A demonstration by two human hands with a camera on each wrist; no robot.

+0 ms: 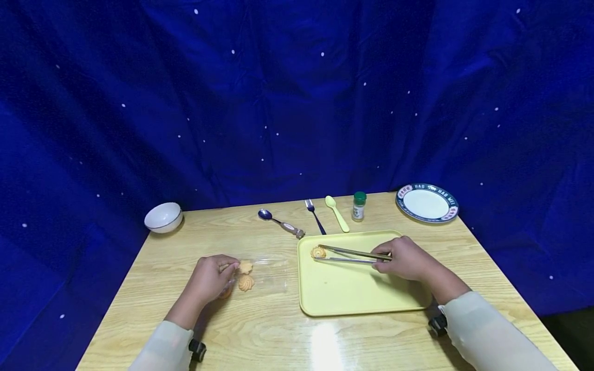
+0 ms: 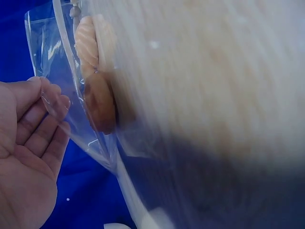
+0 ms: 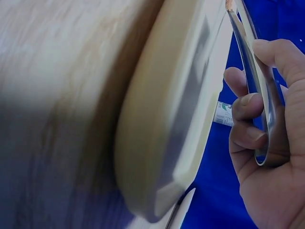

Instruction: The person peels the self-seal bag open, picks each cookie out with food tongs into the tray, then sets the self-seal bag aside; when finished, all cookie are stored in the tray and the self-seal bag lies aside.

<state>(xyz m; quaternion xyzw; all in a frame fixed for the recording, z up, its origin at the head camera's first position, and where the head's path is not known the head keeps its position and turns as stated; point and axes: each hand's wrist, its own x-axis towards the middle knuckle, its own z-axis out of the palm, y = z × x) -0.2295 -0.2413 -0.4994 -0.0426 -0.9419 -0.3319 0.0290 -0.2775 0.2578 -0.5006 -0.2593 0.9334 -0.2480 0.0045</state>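
My left hand (image 1: 211,278) pinches the edge of a clear plastic bag (image 2: 52,57) that lies on the table left of the tray. Several cookies (image 1: 246,282) are inside the bag, close to the fingertips. My right hand (image 1: 402,258) grips metal tongs (image 1: 350,260) above the yellow tray (image 1: 352,299). A round cookie (image 1: 318,252) lies at the tray's upper left, between the tips of the tongs; whether the tips squeeze it I cannot tell. In the right wrist view the fingers wrap around the tongs (image 3: 259,95).
Behind the tray lie a spoon (image 1: 283,224), a dark fork (image 1: 315,216) and a pale yellow spoon (image 1: 337,214). A green-capped shaker (image 1: 359,206) stands beside them. A white bowl (image 1: 164,217) sits at the back left, a rimmed plate (image 1: 427,203) at the back right.
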